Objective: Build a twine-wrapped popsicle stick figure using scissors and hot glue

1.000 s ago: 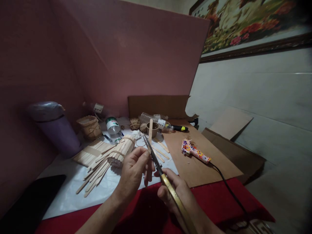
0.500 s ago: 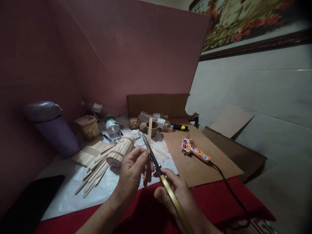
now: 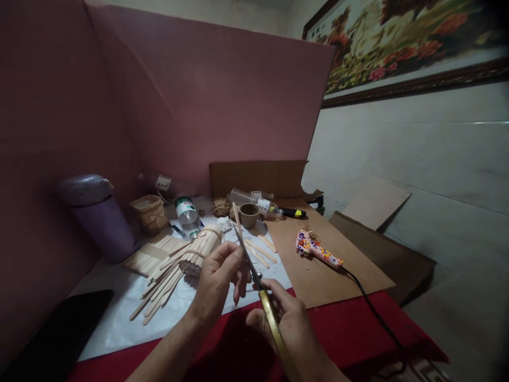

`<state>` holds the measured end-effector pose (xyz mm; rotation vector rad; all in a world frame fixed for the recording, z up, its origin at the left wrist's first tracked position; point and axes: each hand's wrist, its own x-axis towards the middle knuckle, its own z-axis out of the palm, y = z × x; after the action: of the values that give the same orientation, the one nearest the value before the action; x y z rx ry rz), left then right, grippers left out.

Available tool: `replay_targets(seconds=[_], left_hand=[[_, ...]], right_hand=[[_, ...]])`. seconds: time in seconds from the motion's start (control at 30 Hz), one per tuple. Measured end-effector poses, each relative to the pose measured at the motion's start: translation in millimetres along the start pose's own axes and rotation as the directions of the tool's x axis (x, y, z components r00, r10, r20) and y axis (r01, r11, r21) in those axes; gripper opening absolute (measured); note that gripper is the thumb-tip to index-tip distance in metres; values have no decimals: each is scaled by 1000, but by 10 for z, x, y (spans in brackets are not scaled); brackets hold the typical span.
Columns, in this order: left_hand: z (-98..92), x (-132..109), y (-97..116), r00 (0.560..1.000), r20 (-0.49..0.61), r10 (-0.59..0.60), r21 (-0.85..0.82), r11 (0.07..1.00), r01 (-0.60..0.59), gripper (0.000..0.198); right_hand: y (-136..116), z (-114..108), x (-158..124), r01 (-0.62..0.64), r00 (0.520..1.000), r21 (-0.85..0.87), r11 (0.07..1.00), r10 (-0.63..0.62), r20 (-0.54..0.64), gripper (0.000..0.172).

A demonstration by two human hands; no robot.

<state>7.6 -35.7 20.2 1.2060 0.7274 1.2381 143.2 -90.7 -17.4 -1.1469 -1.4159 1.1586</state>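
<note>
My left hand [image 3: 218,284] pinches a wooden craft stick [image 3: 237,217] that points up and away from me. My right hand [image 3: 287,322] grips gold-handled scissors [image 3: 260,289], whose dark blades cross the stick just above my left fingers. Both hands hover over the near edge of a white sheet [image 3: 119,313] on a red cloth [image 3: 350,329]. A bundle of craft sticks [image 3: 196,248] lies just beyond my left hand, with loose sticks [image 3: 159,289] fanned out beside it.
A flowered glue gun [image 3: 316,249] with a black cord lies on brown cardboard [image 3: 318,276] to the right. Behind stand a purple container [image 3: 99,217], a small woven basket [image 3: 150,213], a plastic bottle [image 3: 186,215], twine balls [image 3: 220,206] and a brown cup [image 3: 249,215]. A pink board walls the back.
The stick in my left hand has tilted a little to the left, and the scissor blades have closed in on it. The camera has shifted slightly.
</note>
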Motion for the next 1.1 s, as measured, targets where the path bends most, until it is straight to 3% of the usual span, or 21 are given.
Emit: replay_targets(seconds=[0.13,0.33,0.47,0.57,0.77,0.97,1.1], left_hand=[[-2,8,27,1000,15,-15,3,1000,15,25],[19,17,40,999,35,-40,6,999,40,27],[42,-7,26,996,40,-77,34,997,75,27],[49,-16,8,994,49,-95,49,994,93,28],[27,13,-11,995,16,-102,53,993,101,28],[6,55,-24,994,-9,-108,25,994,109,27],[7,64,9,996,-3,-86,-31,996,86,26]], right_hand=[[17,-36,19,45,999,-60,997,-44,19,39],[75,-10,70,-59,997,-21,998,58,-56,25],[116,-24,75,-20,1000,90,996,18,16,37],[113,-41,74,12,1000,67,998,-12,-12,50],[-65,-48,49,-101,993,171,980,90,71,64],[70,-45,151,-76,993,221,972,53,106,61],[114,-52,191,-88,995,212,973,78,55,53]])
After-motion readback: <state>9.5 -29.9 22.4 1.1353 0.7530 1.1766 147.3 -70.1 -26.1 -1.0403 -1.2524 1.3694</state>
